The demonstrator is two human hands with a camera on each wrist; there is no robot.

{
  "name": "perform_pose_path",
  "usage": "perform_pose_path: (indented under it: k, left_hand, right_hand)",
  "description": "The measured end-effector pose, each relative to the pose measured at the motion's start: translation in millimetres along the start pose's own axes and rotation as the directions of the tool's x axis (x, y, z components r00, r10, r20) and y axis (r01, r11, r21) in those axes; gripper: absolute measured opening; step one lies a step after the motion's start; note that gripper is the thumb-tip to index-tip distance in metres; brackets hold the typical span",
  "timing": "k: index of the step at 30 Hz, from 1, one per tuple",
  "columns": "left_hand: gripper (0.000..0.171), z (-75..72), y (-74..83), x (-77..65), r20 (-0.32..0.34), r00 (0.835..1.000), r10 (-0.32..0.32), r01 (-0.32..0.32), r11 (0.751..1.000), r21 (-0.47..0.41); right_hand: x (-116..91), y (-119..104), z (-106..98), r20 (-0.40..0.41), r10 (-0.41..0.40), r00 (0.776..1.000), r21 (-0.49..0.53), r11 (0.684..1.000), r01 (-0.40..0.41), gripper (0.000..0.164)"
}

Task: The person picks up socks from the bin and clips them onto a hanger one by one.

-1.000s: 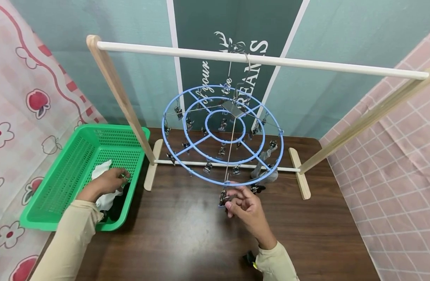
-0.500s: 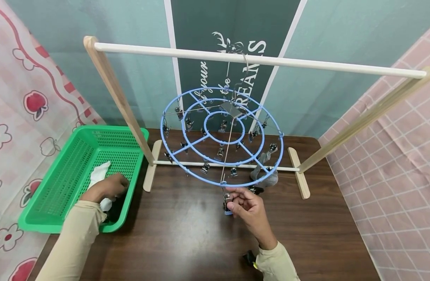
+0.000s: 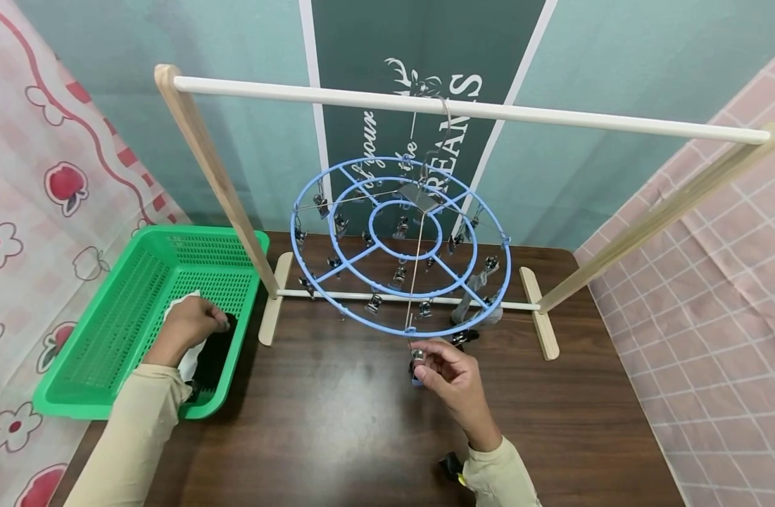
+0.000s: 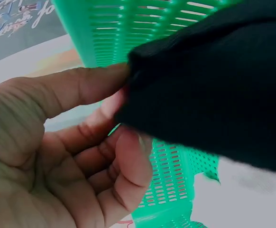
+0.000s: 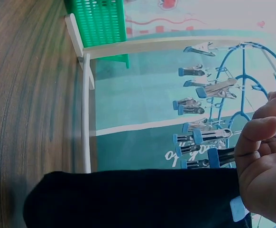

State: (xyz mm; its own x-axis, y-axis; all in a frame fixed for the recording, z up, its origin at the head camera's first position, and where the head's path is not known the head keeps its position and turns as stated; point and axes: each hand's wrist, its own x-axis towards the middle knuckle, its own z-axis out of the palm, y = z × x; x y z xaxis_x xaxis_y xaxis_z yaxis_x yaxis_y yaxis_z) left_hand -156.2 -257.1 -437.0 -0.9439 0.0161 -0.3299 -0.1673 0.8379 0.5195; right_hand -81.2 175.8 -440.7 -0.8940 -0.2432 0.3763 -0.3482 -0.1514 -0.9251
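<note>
In the head view my left hand (image 3: 193, 324) is inside the green basket (image 3: 127, 282), at the black sock (image 3: 216, 352). The left wrist view shows thumb and fingers pinching the edge of this black fabric (image 4: 204, 95). A white sock (image 3: 188, 362) lies partly under that hand. My right hand (image 3: 453, 377) pinches a metal clip (image 3: 417, 357) hanging from the front of the round blue clip hanger (image 3: 362, 325). Close beside the right hand, a black sock (image 5: 128, 197) hangs in the right wrist view. A grey sock (image 3: 482, 296) hangs from the hanger's right side.
The hanger hooks over the white bar (image 3: 286, 91) of a wooden rack (image 3: 219, 176) on the brown table (image 3: 336, 436). Several more clips (image 5: 190, 109) dangle from its rings. Patterned cloth (image 3: 64, 186) covers the left side, and pink tiled cloth (image 3: 697, 296) the right.
My left hand has drawn back slightly with the black fabric, uncovering more of it in the basket. The right hand stays at the front clip, which has turned and shifted slightly right.
</note>
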Motion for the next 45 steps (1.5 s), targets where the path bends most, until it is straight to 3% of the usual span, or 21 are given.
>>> perform_pose_path:
  k: [2,5,9,12,16,20,28,36,41,45]
  left_hand:
    - [0.016,-1.4,1.0,0.3,-0.008,1.000,-0.006,0.006,1.000,-0.007]
    - [0.037,-3.2,3.5,0.9,0.031,0.999,-0.042,0.042,0.999,-0.011]
    - [0.048,-4.8,5.2,-0.5,0.078,0.996,-0.030,0.028,0.999,0.027]
    - [0.042,-4.9,5.7,-2.9,0.071,0.997,0.013,-0.017,0.998,0.062]
    - [0.019,-4.3,5.6,-5.2,0.019,0.999,0.039,-0.040,0.999,0.032]
    - [0.040,-4.5,4.9,-6.3,-0.030,0.998,0.046,-0.047,0.999,-0.019]
    - [0.032,-7.1,5.2,-7.4,-0.110,0.993,0.052,-0.060,0.996,-0.069]
    - [0.031,-8.9,4.7,-8.5,-0.218,0.975,0.051,-0.082,0.987,-0.139]
    - [0.015,-11.1,6.2,-11.6,-0.207,0.978,0.004,-0.054,0.970,-0.237]
    - [0.024,-11.4,8.4,-14.3,-0.192,0.981,-0.022,-0.037,0.955,-0.295]
  right_hand:
    - [0,0,0,0.001,-0.006,1.000,0.023,1.000,0.006,0.020]
    - [-1,0,0,0.018,-0.009,1.000,0.087,0.996,0.007,0.019]
    - [-2,0,0,0.031,-0.009,0.999,0.134,0.991,0.004,0.021]
    - [-3,0,0,0.019,-0.009,1.000,0.138,0.990,0.007,0.022]
    - [-3,1,0,-0.004,-0.016,1.000,0.135,0.991,0.016,0.021]
    - [-3,1,1,-0.016,-0.028,0.999,0.147,0.989,0.030,0.021]
    - [-4,0,1,-0.031,0.001,1.000,0.124,0.992,0.002,0.017]
    - [-4,1,0,-0.028,0.011,1.000,0.111,0.994,-0.008,0.019]
    - [-5,2,0,-0.024,-0.005,1.000,0.118,0.993,0.008,0.018]
    - [-5,0,1,-0.036,0.012,0.999,0.090,0.996,-0.009,0.019]
